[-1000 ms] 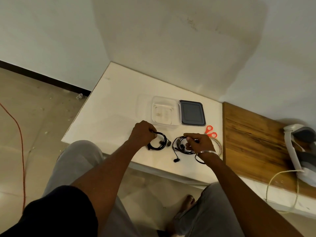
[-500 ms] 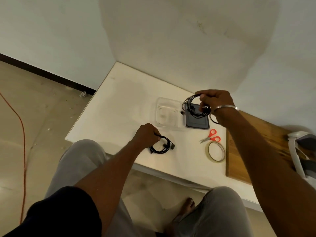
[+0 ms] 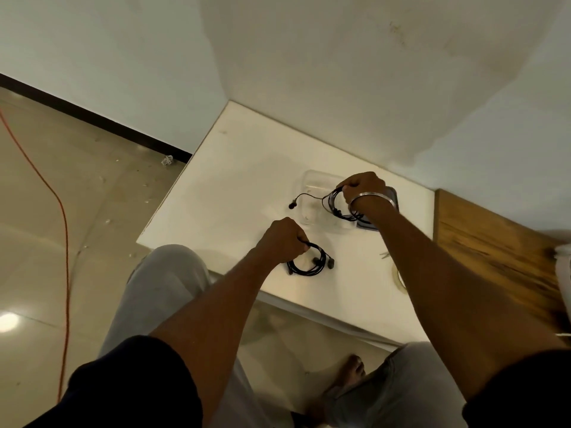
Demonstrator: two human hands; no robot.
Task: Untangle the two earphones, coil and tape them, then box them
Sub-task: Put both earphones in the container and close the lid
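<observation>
My right hand [image 3: 364, 188] grips one coiled black earphone [image 3: 335, 205] over the clear plastic box [image 3: 312, 180] at the back of the white table [image 3: 247, 180]. One earbud trails out to the left on a loose strand. My left hand [image 3: 282, 240] pinches the second coiled black earphone [image 3: 309, 262], which lies on the table near the front edge. The dark box lid [image 3: 395, 196] shows just behind my right wrist, mostly hidden.
A roll of clear tape [image 3: 398, 279] and the tip of the scissors [image 3: 386, 254] peek out beside my right forearm. A wooden board [image 3: 494, 242] adjoins the table on the right. An orange cable [image 3: 61, 227] runs across the floor at the left.
My right hand has carried its coil from above the dark lid leftward and down over the clear box. My left hand stays on the other coil.
</observation>
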